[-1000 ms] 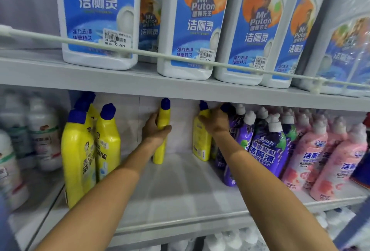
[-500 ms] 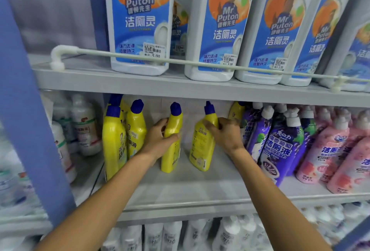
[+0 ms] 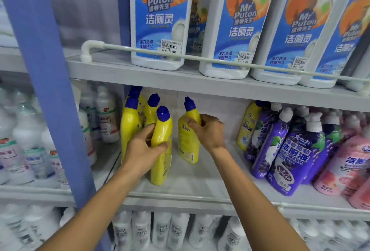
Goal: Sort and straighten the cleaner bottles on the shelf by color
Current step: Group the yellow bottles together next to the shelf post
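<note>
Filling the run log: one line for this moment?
left hand: grips yellow bottle | right hand: grips second yellow bottle | both on shelf

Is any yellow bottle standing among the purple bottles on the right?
Yes: one yellow bottle stands at the left edge of the purple bottles, apart from the yellow group on the left.

On the middle shelf (image 3: 200,190), a group of bottles (image 3: 138,118) stands at nine o'clock, against the upright post (image 3: 50,90). Just beside it toward three o'clock, the left hand (image 3: 142,150) wraps a front bottle (image 3: 162,146). At twelve o'clock, farther back, the right hand (image 3: 210,130) grips a second bottle (image 3: 189,136). A bare gap follows, then packed bottle rows (image 3: 290,146) at three o'clock. Large jugs (image 3: 240,30) stand on the upper shelf (image 3: 180,78), behind a rail (image 3: 220,63).
</note>
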Action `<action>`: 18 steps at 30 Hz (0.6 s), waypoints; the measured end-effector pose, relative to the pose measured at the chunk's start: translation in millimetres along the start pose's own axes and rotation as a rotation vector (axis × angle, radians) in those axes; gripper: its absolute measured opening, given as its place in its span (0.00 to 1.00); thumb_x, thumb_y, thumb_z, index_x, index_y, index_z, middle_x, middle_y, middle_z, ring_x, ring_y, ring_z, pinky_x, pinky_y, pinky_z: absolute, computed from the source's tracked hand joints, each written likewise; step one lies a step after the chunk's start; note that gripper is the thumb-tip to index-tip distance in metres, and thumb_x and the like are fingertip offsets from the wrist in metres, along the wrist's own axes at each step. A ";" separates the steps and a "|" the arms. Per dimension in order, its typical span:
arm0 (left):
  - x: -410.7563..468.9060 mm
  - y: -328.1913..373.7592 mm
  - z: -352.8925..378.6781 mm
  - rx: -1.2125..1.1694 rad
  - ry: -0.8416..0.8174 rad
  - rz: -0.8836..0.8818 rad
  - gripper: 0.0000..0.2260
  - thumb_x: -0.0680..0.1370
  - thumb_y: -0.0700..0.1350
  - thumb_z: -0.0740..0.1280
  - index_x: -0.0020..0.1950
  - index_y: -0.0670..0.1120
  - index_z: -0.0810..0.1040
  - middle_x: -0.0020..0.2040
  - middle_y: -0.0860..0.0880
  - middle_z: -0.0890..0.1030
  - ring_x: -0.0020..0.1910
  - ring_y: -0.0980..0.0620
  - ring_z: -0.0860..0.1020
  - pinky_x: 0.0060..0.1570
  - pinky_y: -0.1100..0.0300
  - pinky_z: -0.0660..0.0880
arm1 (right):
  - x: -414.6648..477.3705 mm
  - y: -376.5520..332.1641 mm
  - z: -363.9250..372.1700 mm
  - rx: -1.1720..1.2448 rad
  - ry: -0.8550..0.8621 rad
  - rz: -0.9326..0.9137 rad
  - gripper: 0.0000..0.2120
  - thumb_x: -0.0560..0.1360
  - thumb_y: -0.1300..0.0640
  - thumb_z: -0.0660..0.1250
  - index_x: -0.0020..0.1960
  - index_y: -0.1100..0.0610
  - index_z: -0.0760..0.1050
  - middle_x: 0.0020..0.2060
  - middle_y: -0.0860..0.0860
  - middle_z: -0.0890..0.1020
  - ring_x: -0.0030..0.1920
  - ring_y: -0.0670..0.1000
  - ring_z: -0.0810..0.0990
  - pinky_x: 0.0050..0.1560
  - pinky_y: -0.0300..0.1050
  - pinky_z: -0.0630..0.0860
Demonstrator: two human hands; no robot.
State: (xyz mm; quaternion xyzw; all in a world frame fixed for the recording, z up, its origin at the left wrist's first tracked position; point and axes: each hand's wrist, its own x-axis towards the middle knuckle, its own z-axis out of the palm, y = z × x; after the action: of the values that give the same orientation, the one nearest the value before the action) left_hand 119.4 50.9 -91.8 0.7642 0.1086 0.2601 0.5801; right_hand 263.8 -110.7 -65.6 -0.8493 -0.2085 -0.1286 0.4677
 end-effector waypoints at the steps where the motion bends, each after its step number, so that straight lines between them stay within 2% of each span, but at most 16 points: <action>1: -1.2 1.2 -3.9 0.004 0.017 -0.001 0.18 0.72 0.39 0.77 0.54 0.60 0.81 0.49 0.58 0.86 0.50 0.56 0.84 0.54 0.56 0.79 | 4.8 0.4 3.1 0.018 -0.009 0.008 0.23 0.75 0.42 0.73 0.34 0.59 0.73 0.26 0.50 0.70 0.30 0.53 0.67 0.35 0.47 0.63; 4: -2.7 5.4 -11.7 0.039 0.033 -0.013 0.17 0.73 0.38 0.77 0.55 0.56 0.82 0.49 0.58 0.86 0.49 0.57 0.84 0.56 0.54 0.80 | 16.2 -0.3 14.9 0.093 -0.059 0.024 0.25 0.76 0.41 0.72 0.34 0.60 0.73 0.26 0.50 0.71 0.31 0.52 0.68 0.37 0.47 0.64; 8: -4.2 11.9 -14.5 0.101 0.042 -0.017 0.23 0.68 0.48 0.76 0.63 0.55 0.81 0.53 0.57 0.86 0.54 0.54 0.84 0.61 0.48 0.78 | 28.0 -4.0 33.8 0.131 -0.117 0.022 0.25 0.75 0.39 0.72 0.36 0.61 0.76 0.28 0.52 0.75 0.32 0.52 0.71 0.37 0.47 0.67; 11: -3.4 12.9 -18.3 0.126 0.055 -0.016 0.24 0.68 0.49 0.74 0.64 0.58 0.80 0.55 0.58 0.86 0.56 0.53 0.83 0.63 0.45 0.78 | 35.5 -6.9 46.1 0.156 -0.140 0.033 0.24 0.75 0.39 0.71 0.39 0.61 0.78 0.33 0.57 0.81 0.34 0.52 0.74 0.38 0.47 0.69; 15: -6.1 14.7 -20.9 0.196 0.101 -0.007 0.24 0.68 0.52 0.74 0.64 0.61 0.79 0.55 0.60 0.85 0.56 0.55 0.83 0.62 0.46 0.78 | 40.6 -9.9 57.4 0.170 -0.153 0.041 0.22 0.75 0.40 0.72 0.34 0.55 0.74 0.29 0.50 0.78 0.33 0.51 0.73 0.37 0.46 0.68; 18: -8.2 13.8 -20.6 0.216 0.134 -0.015 0.27 0.68 0.54 0.73 0.67 0.61 0.76 0.56 0.59 0.85 0.57 0.54 0.83 0.62 0.47 0.78 | 41.0 -11.1 61.3 0.191 -0.162 0.059 0.21 0.76 0.40 0.72 0.35 0.54 0.75 0.30 0.50 0.78 0.34 0.51 0.74 0.38 0.45 0.69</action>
State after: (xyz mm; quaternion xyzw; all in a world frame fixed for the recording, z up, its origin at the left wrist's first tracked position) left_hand 99.9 60.0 -77.1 0.8024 0.1800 0.2930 0.4877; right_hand 296.0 -43.9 -72.9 -0.8141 -0.2320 -0.0252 0.5318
